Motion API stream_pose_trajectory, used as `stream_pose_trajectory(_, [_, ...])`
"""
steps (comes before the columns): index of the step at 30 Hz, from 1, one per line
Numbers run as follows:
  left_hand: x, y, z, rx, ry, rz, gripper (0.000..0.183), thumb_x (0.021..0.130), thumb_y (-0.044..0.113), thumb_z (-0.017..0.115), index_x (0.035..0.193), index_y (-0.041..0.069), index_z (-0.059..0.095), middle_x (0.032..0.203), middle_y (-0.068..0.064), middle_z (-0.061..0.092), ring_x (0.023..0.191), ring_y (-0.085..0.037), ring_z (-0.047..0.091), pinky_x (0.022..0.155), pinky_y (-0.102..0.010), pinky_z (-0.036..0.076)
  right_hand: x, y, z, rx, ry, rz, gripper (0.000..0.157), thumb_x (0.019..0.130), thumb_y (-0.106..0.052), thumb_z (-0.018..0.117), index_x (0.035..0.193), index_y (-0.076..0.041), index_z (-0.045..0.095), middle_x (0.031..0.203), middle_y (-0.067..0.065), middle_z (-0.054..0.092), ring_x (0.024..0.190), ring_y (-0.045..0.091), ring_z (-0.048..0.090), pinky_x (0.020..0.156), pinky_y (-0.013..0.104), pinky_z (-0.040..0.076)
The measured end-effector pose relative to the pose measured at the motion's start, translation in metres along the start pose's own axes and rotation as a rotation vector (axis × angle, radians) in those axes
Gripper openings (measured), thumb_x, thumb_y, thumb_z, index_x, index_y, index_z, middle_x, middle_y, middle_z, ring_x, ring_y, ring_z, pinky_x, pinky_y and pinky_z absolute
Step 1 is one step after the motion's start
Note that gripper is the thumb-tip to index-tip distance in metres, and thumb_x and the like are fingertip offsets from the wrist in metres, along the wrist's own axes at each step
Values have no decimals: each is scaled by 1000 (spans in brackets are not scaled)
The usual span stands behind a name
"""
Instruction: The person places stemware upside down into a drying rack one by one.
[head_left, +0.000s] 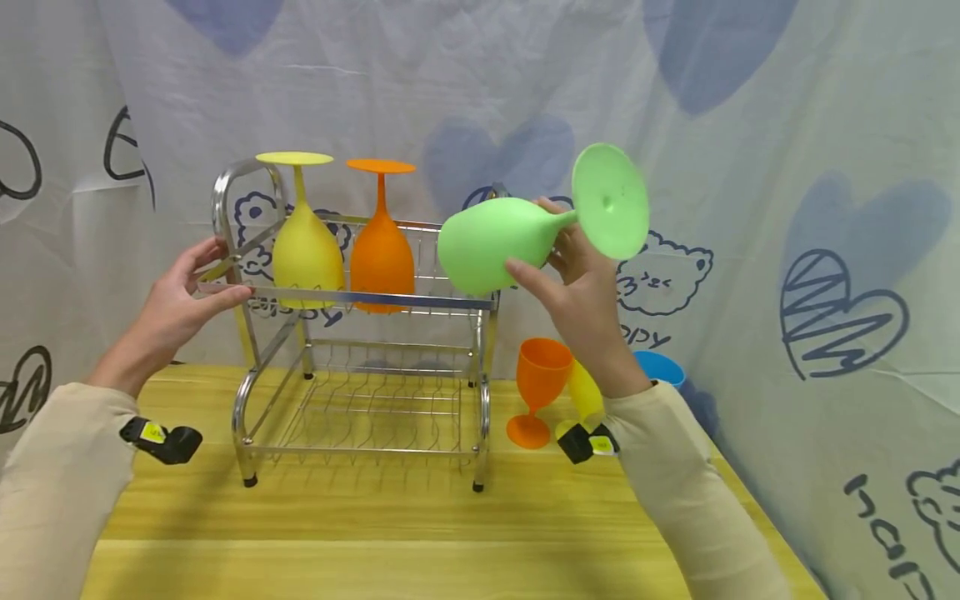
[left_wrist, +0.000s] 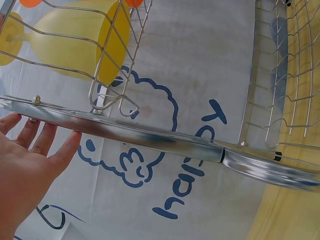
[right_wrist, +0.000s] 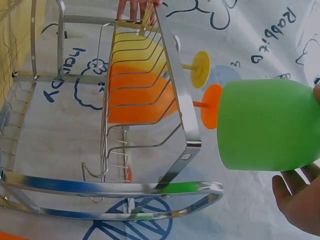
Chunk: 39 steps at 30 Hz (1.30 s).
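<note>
My left hand (head_left: 176, 292) holds the upper left end of a two-tier chrome dish rack (head_left: 420, 300), thumb at the front rail, fingertips against the side frame (left_wrist: 150, 137). My right hand (head_left: 577, 283) grips a green goblet (head_left: 495, 246) round its bowl, above the rack's right end. The goblet lies nearly sideways, its foot to the right and its mouth to the left. On the top tier a yellow goblet (head_left: 307, 258) and an orange goblet (head_left: 382, 258) stand upside down, side by side. In the right wrist view the green bowl (right_wrist: 265, 125) hides part of my fingers.
Right of the rack, an upright orange goblet (head_left: 542, 371) stands on the wooden table (head_left: 360, 533). Behind my right forearm, a yellow goblet (head_left: 583, 392) and a blue cup-shaped rim (head_left: 660, 367) are partly hidden. A printed curtain (head_left: 360, 92) hangs close behind.
</note>
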<state>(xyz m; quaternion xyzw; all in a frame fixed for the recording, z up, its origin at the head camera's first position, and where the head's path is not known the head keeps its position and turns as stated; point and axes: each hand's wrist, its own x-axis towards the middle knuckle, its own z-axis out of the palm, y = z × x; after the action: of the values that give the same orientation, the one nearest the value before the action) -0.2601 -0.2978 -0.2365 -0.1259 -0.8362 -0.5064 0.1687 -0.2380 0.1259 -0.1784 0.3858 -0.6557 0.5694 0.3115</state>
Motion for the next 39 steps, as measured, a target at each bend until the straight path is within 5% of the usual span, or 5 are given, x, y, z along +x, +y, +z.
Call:
stream_pose_trajectory(14, [-2,1,0,0,2,3,80,97,24,60,157,21,7,159,-16,11,117,-17,40,105,-69,23,17,24,19,-110,-46,36,59,83,1,72,137,6,47,135,19,53,121,28,53,100,32,46])
stream_pose_trajectory(20, [-2,1,1,-10,3,6,79,97,24,59,157,22,7,159,-16,9,131,-36,30,106,-69,19,23,25,26,-215,-80,87,57,83,-8,76,134,2,51,131,16,55,120,25,54,100,30,45])
stream_pose_trajectory(30, [-2,-3,0,-17,7,12,79,97,24,59,157,23,7,159,-16,9,137,-42,22,106,-70,15,39,25,39,-335,-132,284,62,86,-25,75,139,-11,44,136,10,54,118,22,53,92,35,50])
stream_pose_trajectory(39, [-2,-2,0,-13,4,9,79,97,24,58,157,24,6,159,-16,9,136,-41,24,106,-70,16,57,30,56,-492,-158,382,63,87,-31,73,140,-8,49,130,10,57,112,23,57,88,33,53])
